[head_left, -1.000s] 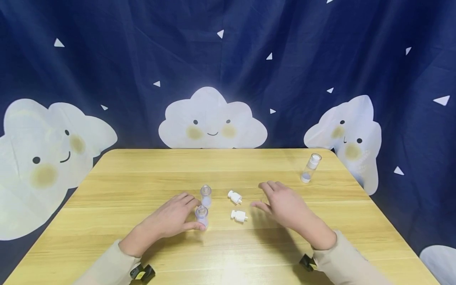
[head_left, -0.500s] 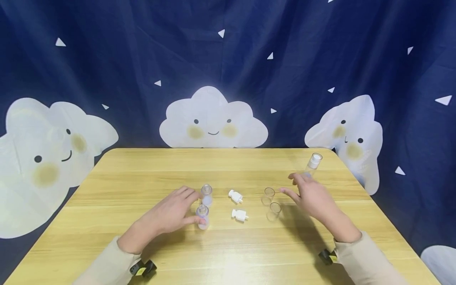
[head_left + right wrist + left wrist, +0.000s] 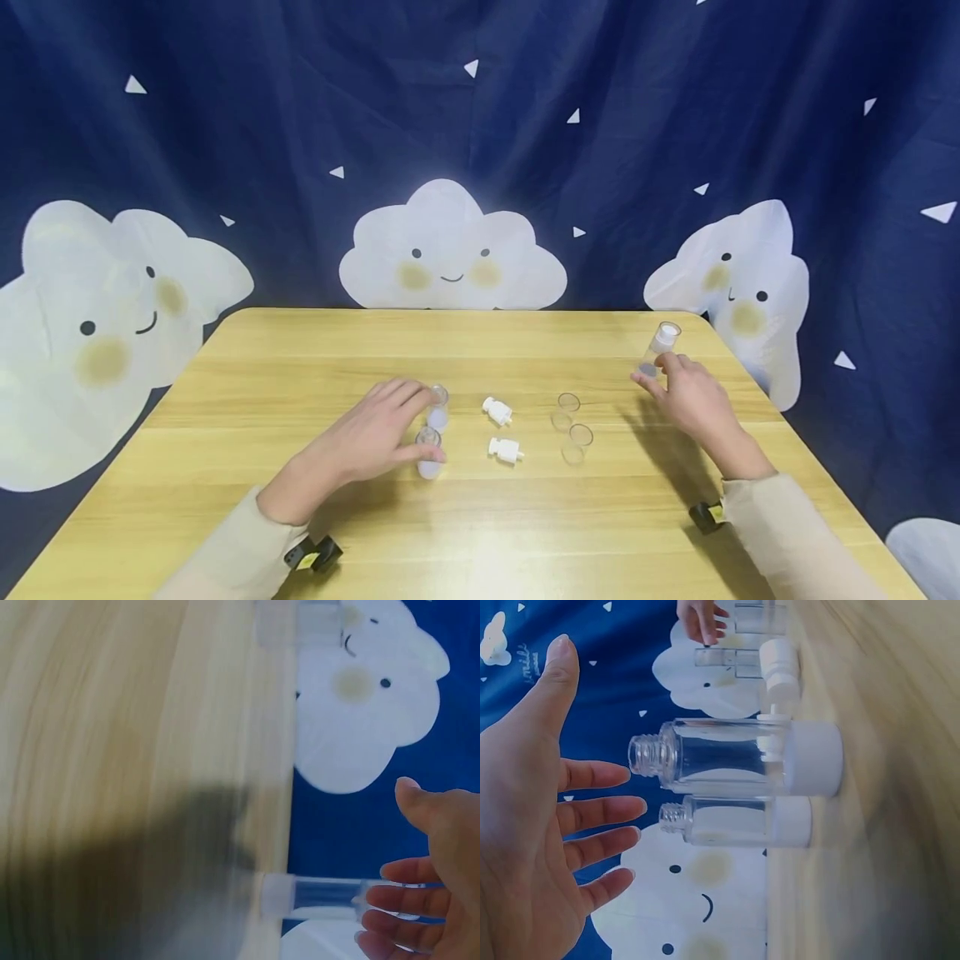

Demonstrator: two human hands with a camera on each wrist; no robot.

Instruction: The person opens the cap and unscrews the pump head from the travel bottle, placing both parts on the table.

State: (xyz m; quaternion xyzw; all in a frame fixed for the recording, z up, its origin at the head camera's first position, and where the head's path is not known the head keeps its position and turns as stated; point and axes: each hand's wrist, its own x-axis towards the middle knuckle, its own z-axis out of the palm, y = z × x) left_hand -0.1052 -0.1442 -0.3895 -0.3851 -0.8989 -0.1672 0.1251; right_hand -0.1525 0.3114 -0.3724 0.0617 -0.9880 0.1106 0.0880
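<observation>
Two clear bottles with threaded necks and white bases stand upright on the table, the nearer bottle [image 3: 727, 757] in front of the farther bottle [image 3: 731, 821]. Beside them is my left hand [image 3: 363, 437]; the left wrist view shows its thumb and fingers spread, with nothing held. At the back right stands a third bottle [image 3: 665, 336], clear-capped with a white top inside. My right hand [image 3: 697, 404] is close to it, fingers loosely bent and thumb apart. In the right wrist view those fingers overlap the upper part of this bottle [image 3: 322, 896].
Two white pump heads [image 3: 497, 411] [image 3: 506, 451] lie on their sides mid-table. To their right, two clear caps [image 3: 562, 419] [image 3: 574, 452] stand with dark-looking rims. A blue curtain [image 3: 465, 108] with smiling clouds hangs behind the wooden table [image 3: 480, 517].
My right hand has moved right, from around the two clear caps to the capped bottle, leaving the caps standing. My left hand has stayed by the two open bottles, shifting slightly.
</observation>
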